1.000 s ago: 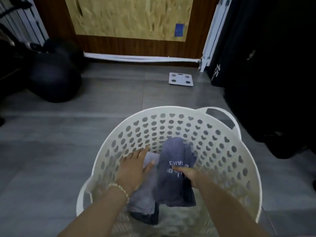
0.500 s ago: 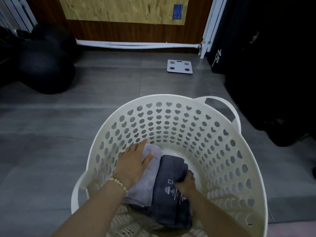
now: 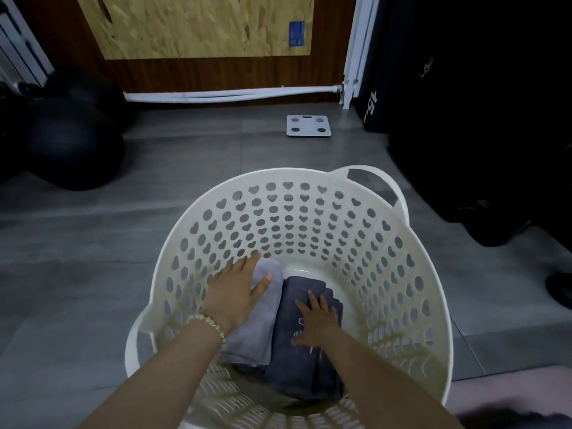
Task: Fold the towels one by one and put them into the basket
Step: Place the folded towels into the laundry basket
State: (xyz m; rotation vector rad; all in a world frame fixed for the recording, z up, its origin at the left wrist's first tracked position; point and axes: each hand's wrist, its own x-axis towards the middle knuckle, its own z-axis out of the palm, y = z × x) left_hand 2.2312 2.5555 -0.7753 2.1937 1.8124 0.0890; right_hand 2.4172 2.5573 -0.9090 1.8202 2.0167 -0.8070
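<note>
Since half a second ago the dark towel (image 3: 305,345) has dropped the rest of the way to the bottom of the basket (image 3: 411,292), and my right hand (image 3: 317,323) has let go of its bunched edge and now lies flat on top of it. Both folded towels sit side by side low in the basket, the light grey towel (image 3: 258,323) on the left and touching the dark one along their long edges. What worries me is the lift-out: the dark towel's folds are stacked loosely at the far end, and I judge that if I drag my palm back instead of raising it straight, the top layer will slide and the fold will open. Pushing down too hard on one side could also tip the grey towel over against its neighbour, since it seems to lean on the basket wall. My right fingers (image 3: 311,300) are spread apart and extended, pressing on the dark cloth and gripping nothing. My left hand (image 3: 238,292), with a beaded bracelet (image 3: 210,325) at the wrist, is likewise open, fingers loosely together and thumb out, resting on the far end of the grey towel without clamping it.
</note>
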